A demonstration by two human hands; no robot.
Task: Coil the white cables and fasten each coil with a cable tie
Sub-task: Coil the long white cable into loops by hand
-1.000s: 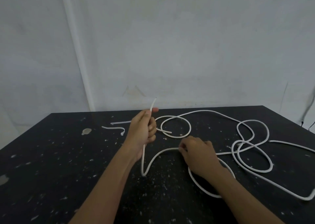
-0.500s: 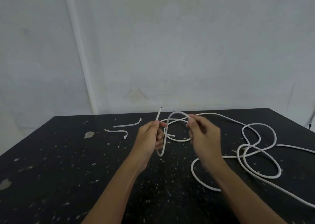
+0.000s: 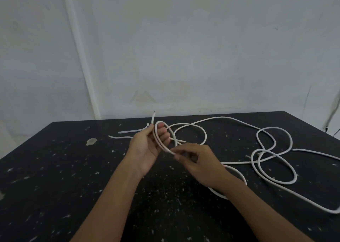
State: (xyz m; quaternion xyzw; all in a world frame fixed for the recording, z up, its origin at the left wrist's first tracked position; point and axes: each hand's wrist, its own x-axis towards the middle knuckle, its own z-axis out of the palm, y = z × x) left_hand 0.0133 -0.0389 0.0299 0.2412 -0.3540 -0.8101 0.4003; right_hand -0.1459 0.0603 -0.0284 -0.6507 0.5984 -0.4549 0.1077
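left hand (image 3: pixel 147 147), palm up, grips the looped white cable (image 3: pixel 161 140); right hand (image 3: pixel 200 163) pinches its lower strand.

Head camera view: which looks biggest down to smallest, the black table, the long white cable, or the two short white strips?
1. Black table.
2. Long white cable.
3. Short white strips; the two look alike.

Both hands (image 3: pixel 147 146) on white cable (image 3: pixel 274 170), 1st loop.

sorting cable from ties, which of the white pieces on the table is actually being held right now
The long white cable: its end loops through the left hand and the right hand pinches it. The two short white strips beyond the left hand lie untouched on the table.
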